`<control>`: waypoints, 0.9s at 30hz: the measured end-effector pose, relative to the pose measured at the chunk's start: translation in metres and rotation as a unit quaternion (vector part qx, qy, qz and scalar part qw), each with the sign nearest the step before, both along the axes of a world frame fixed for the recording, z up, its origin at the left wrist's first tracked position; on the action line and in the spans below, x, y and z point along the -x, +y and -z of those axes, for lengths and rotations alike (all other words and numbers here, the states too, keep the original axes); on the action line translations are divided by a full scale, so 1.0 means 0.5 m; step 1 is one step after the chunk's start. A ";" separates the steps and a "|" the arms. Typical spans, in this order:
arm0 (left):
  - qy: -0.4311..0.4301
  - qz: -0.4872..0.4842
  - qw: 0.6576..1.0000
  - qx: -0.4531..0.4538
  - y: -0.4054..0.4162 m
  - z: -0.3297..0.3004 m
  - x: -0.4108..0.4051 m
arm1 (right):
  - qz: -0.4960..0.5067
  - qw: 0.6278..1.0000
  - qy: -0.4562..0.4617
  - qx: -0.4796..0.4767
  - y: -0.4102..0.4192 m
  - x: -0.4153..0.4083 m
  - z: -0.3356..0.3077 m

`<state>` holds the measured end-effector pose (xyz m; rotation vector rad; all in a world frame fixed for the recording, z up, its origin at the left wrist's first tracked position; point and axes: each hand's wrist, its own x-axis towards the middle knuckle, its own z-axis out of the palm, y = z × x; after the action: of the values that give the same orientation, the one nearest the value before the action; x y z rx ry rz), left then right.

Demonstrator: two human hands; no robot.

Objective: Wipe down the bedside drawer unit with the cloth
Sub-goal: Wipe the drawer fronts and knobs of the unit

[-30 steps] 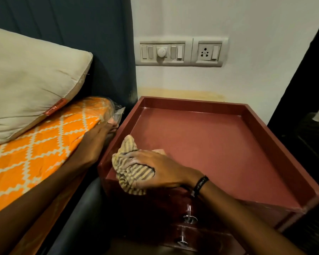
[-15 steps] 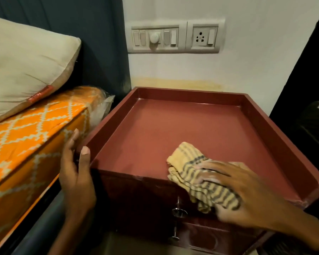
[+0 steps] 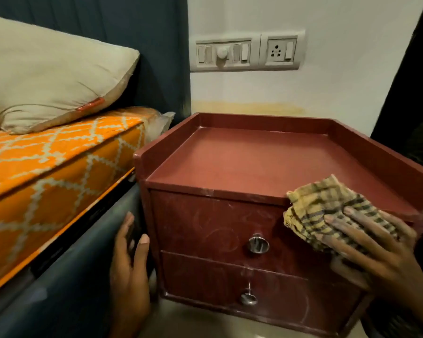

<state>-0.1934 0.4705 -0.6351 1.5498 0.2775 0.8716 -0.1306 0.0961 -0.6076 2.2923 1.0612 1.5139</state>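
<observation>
A dark red wooden bedside drawer unit (image 3: 230, 228) with a raised rim round three sides of its top stands against the white wall, just beside the bed. Its front shows two drawers, each with a round metal knob: the upper knob (image 3: 258, 244) is fairly sharp, the lower knob (image 3: 248, 298) small and blurred. Faint pale swirl marks show on the upper drawer face, too dim to make out clearly.

The bunched yellow cloth with dark stripes (image 3: 327, 211) sits at the unit's front right corner, draped over the front edge of the top and onto the upper drawer face. The right hand (image 3: 376, 254) lies over it, fingers spread and pressing it against the corner — whether the fingertips curl into the folds I cannot tell, since motion blur smears them. The wrist is cut off by the lower right edge of the view.

The left hand (image 3: 130, 267) is flat and relaxed, fingers straight, holding nothing. It lies in the gap between the unit's left side and the dark blue-grey padded bed frame (image 3: 66, 289), its thumb near the unit's front left edge; real contact cannot be judged.

On the bed lies an orange mattress with a white diamond pattern (image 3: 47, 167) and a beige pillow (image 3: 47, 76) — cut off at the left. A white switch and socket panel (image 3: 247, 53) is fixed to the wall above the unit.
</observation>
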 end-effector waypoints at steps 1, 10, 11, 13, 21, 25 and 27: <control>0.008 0.013 1.000 -0.006 -0.002 0.010 0.017 | 0.023 1.000 -0.002 0.003 -0.010 0.012 0.022; 0.004 0.131 0.985 -0.114 -0.141 0.022 0.052 | 0.042 0.994 -0.010 -0.100 0.086 0.015 0.069; -0.001 0.144 0.981 -0.134 -0.165 0.018 0.051 | 0.038 0.994 -0.008 -0.103 0.105 0.009 0.060; -0.012 0.168 0.970 -0.175 -0.205 0.016 0.051 | 0.044 0.994 0.001 -0.096 0.112 0.004 0.061; -0.017 0.197 0.958 -0.210 -0.252 0.056 0.037 | 0.122 0.936 0.004 -0.329 0.021 0.016 0.130; -0.018 0.185 0.957 -0.221 -0.256 0.059 0.031 | 0.114 0.914 0.007 -0.390 0.097 0.000 0.108; -0.015 0.182 0.956 -0.229 -0.261 0.055 0.023 | 0.097 0.928 0.004 -0.360 0.112 -0.003 0.113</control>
<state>-0.2051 0.3401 -0.6629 1.9332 -0.2498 0.6919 -0.1290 0.1520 -0.6641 2.7333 0.2552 2.0410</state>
